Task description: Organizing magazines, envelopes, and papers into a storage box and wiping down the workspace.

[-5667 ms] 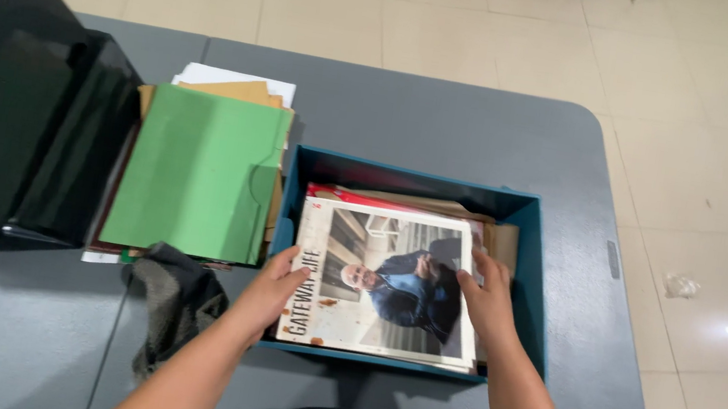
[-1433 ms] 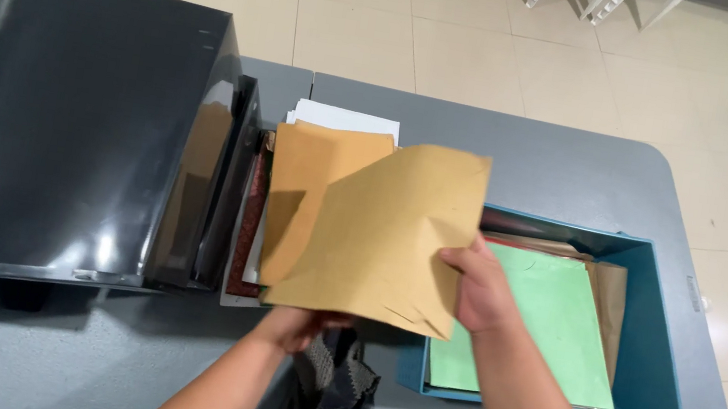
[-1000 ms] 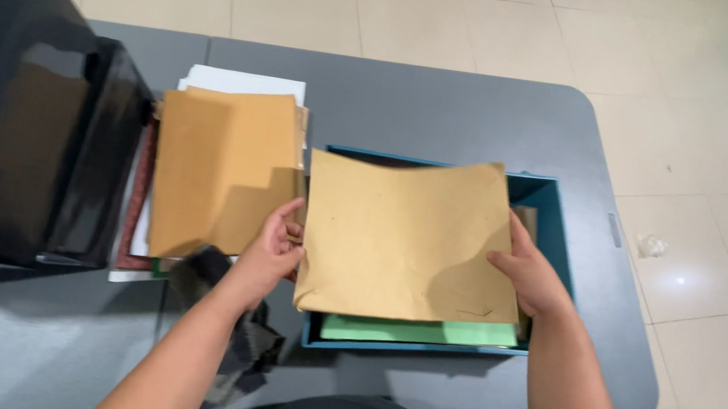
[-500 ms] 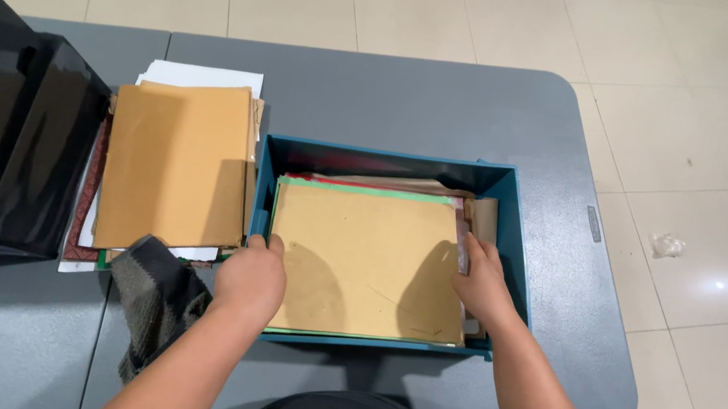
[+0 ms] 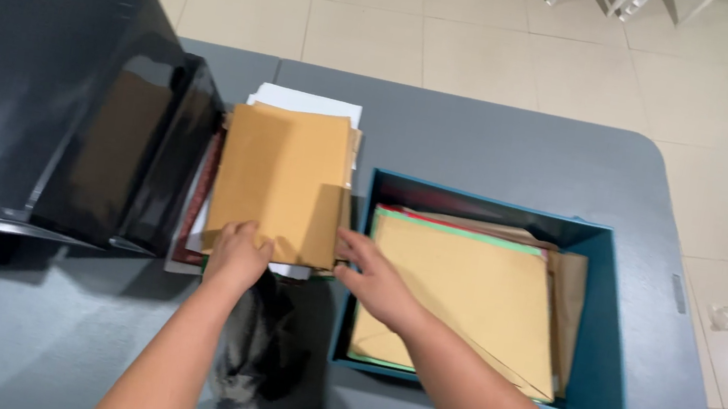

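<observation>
On the grey table, left to right, we see:

Black tray: a glossy black desk tray [image 5: 43, 99] stands at the far left, its open side just beside the paper stack.

Stack: a brown envelope [image 5: 281, 182] lies flat on top of a pile of white sheets [image 5: 307, 102] and other papers, between the black tray and the teal box.

Left hand: our left hand [image 5: 238, 253] rests on the envelope's near edge, fingers curled down on it; we cannot tell whether it pinches the paper or only presses.

Dark cloth: a crumpled dark cloth [image 5: 257, 352] lies on the table [image 5: 487, 151] just below that hand.

Right hand: our right hand [image 5: 372, 278] sits at the near right corner of the stack, fingers spread and open, over the box's left wall.

Teal box: the teal box [image 5: 608, 337] holds another brown envelope [image 5: 465, 301] lying flat on green and red sheets.
</observation>
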